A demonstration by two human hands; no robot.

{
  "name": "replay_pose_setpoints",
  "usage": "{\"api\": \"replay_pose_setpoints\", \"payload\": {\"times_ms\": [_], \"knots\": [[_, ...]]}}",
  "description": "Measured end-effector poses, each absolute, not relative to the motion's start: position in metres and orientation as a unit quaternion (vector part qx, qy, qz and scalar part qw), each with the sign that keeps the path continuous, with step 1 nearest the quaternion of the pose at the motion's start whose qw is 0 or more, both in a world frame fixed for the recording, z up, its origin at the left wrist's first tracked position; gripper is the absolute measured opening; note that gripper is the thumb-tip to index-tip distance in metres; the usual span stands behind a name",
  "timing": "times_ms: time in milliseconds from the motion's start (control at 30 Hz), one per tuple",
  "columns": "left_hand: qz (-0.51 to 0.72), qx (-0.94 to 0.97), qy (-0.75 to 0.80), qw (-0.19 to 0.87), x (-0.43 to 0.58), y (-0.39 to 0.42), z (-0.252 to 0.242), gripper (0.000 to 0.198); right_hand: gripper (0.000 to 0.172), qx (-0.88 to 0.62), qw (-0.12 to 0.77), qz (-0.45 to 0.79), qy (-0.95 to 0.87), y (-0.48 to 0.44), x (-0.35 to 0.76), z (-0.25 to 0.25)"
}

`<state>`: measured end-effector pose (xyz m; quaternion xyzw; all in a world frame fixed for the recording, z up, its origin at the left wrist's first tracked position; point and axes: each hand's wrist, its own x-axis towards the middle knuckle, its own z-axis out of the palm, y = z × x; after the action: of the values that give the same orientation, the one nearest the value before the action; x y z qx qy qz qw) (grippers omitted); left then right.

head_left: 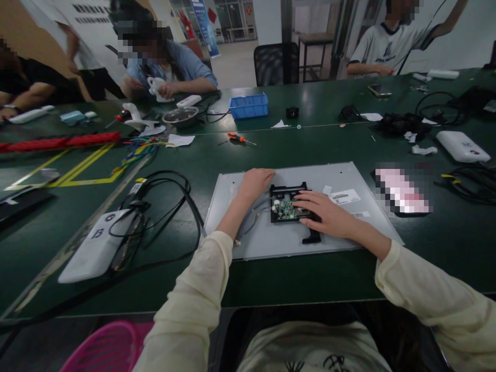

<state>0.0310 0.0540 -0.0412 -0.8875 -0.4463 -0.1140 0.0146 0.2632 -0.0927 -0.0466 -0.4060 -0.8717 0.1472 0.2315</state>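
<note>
A flat grey metal panel (287, 245) lies on the green table in front of me. On its middle sits a green circuit board (282, 209) in a black plastic frame (289, 188). My right hand (325, 213) rests over the board's right side, fingers spread and touching the frame. Curled at the panel's far left part is my left hand (256, 185), its fingers drawn together beside the frame's upper left corner; what they hold, if anything, is hidden. A thin grey cable (248, 225) runs from the board's left side across the panel.
Left of the panel lie a white power bank (93, 245) and looped black cables (186, 191). A phone (403, 191) lies to the right. Beyond are an orange screwdriver (241, 138), a blue basket (248, 106) and a metal bowl (180, 116). Other people sit across the table.
</note>
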Motion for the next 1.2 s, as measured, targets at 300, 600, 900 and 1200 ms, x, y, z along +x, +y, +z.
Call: {"api": "replay_pose_setpoints", "payload": {"times_ms": [300,600,900,1200], "knots": [[-0.178,-0.869,-0.46,0.03,0.027,0.04,-0.019,0.03,0.045,-0.393,0.235,0.133,-0.879,-0.09,0.264,-0.049],[-0.135,-0.906,-0.398,0.057,0.042,0.009,-0.017,0.027,0.047,-0.393,0.223,0.127,-0.883,-0.091,0.264,-0.05],[-0.046,-0.924,-0.368,0.098,0.044,0.006,-0.021,0.024,0.048,-0.395,0.211,0.127,-0.885,-0.091,0.265,-0.048],[-0.045,-0.937,-0.306,0.163,0.042,0.007,-0.026,0.015,0.046,-0.395,0.213,0.123,-0.885,-0.088,0.263,-0.048]]}}
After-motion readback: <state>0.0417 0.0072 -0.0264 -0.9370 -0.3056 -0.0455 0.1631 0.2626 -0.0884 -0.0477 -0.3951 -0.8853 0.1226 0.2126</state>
